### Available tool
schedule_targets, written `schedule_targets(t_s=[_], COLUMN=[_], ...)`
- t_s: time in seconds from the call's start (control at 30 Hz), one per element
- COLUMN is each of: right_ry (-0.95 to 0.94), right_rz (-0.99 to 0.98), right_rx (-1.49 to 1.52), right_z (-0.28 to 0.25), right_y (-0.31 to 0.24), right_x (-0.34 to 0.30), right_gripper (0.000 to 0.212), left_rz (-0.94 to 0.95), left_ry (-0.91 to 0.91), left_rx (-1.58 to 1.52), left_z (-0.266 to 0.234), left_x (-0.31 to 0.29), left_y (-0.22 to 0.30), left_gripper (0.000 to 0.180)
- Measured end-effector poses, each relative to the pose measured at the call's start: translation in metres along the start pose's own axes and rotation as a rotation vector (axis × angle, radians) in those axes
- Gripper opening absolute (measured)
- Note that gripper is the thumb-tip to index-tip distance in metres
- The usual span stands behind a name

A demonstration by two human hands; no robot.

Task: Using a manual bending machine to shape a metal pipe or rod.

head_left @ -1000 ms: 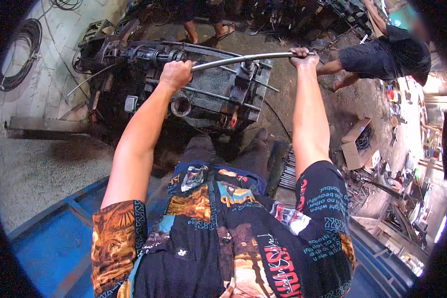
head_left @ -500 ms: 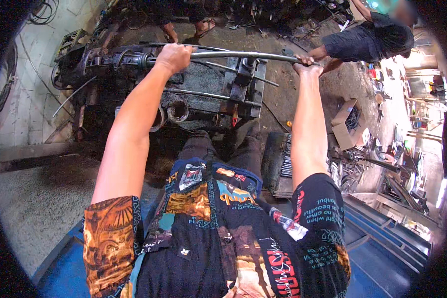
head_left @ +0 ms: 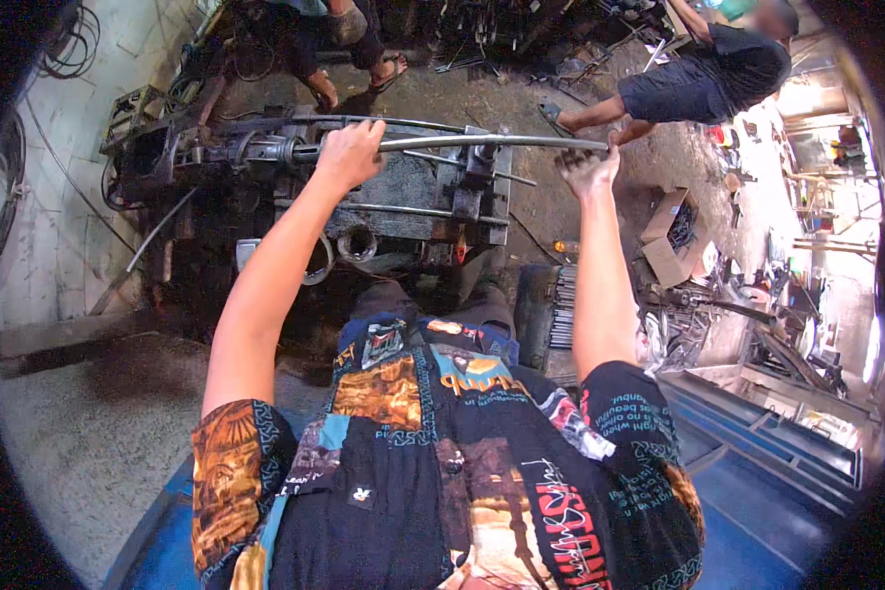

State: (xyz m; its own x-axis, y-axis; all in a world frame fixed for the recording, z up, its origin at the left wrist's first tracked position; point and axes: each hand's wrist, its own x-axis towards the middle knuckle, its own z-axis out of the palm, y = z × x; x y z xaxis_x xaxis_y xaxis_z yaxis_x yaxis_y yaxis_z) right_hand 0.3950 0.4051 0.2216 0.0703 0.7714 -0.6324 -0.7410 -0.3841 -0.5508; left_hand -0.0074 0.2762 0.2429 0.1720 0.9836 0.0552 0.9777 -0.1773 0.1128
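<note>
A long, slightly bowed metal rod [head_left: 521, 141] lies over a dark, greasy machine [head_left: 403, 177] in front of me. My left hand [head_left: 350, 154] is closed round the rod, knuckles up, above the middle of the machine. Near the rod's right end, my right hand [head_left: 590, 169] has its fingers spread and its palm blackened. The thumb is raised beside the rod's tip; whether the palm touches the rod I cannot tell. Two thinner bars [head_left: 413, 210] run along the machine, below and behind the rod. A ribbed round shaft part [head_left: 265, 149] sits at its left.
A person in dark shorts [head_left: 674, 95] stands at the right; another person's feet [head_left: 388, 71] show beyond the machine. An open cardboard box [head_left: 674, 241] and scattered metal scrap lie to the right. A blue metal surface [head_left: 747, 511] is behind me, a pale wall [head_left: 59, 197] at left.
The right hand has loosened from the rod's end, its fingers now spread. Both hands sit slightly lower in view. The person at right has stretched a leg toward the machine.
</note>
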Motion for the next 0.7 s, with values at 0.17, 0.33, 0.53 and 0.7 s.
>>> schedule_targets(t_s=[0.17, 0.33, 0.53, 0.7], right_ry=[0.198, 0.025, 0.111, 0.454], right_rz=[-0.171, 0.092, -0.092, -0.114], right_rx=[-0.431, -0.769, -1.532, -1.582], right_z=[-0.067, -0.078, -0.135, -0.140], right_y=[0.051, 0.133, 0.235, 0.289], right_x=[-0.025, -0.078, -0.060, -0.046], right_gripper=[0.046, 0.029, 0.047, 0.048], left_rz=[-0.042, -0.228, -0.274, -0.304], left_ry=[0.340, 0.276, 0.186, 0.116], left_rx=[-0.203, -0.331, -0.322, -0.315], left_z=[-0.010, 0.015, 0.021, 0.009], left_x=[-0.066, -0.136, -0.165, -0.167], left_y=[-0.016, -0.030, 0.001, 0.031], left_gripper=[0.065, 0.060, 0.059, 0.057])
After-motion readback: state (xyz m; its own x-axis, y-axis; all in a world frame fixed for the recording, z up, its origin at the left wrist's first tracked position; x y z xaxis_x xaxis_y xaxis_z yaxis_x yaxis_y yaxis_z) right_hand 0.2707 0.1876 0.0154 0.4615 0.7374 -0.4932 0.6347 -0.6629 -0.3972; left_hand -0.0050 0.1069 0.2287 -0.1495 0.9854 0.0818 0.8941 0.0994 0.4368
